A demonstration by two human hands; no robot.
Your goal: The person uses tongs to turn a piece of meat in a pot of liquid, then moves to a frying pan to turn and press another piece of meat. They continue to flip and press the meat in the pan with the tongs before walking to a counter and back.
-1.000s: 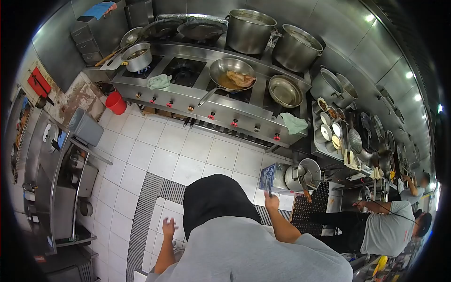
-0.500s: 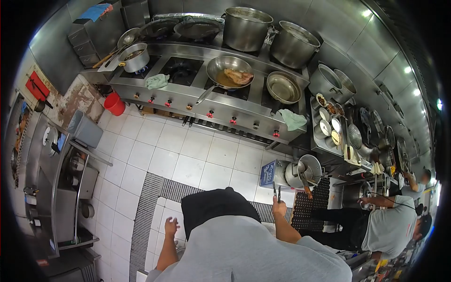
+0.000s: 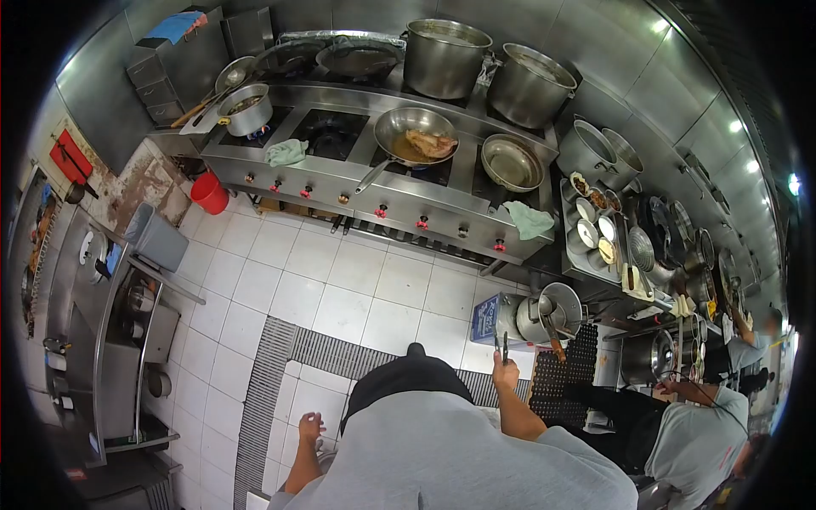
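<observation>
My right hand [image 3: 505, 372] grips a pair of metal tongs [image 3: 501, 343], their two arms pointing forward and slightly apart. My left hand [image 3: 312, 424] is raised on the other side of my body, fingers loosely bent and apart, with nothing seen in it. Ahead on the stove, a frying pan [image 3: 398, 126] holds a browned piece of meat [image 3: 430, 144] in liquid. To its right sits a second pan [image 3: 512, 162]. Both hands are well away from the pans.
Large stockpots [image 3: 446, 59] stand along the stove's back. A small pot [image 3: 245, 110] is over a flame at left. Near my right hand are a blue box [image 3: 485, 319] and a metal pot [image 3: 563, 302]. A co-worker [image 3: 699, 438] stands at right beside a black mat [image 3: 563, 374].
My head has tipped, so less of the cap's top shows. My left hand has shifted slightly down and curled a little. The co-worker at right leans lower.
</observation>
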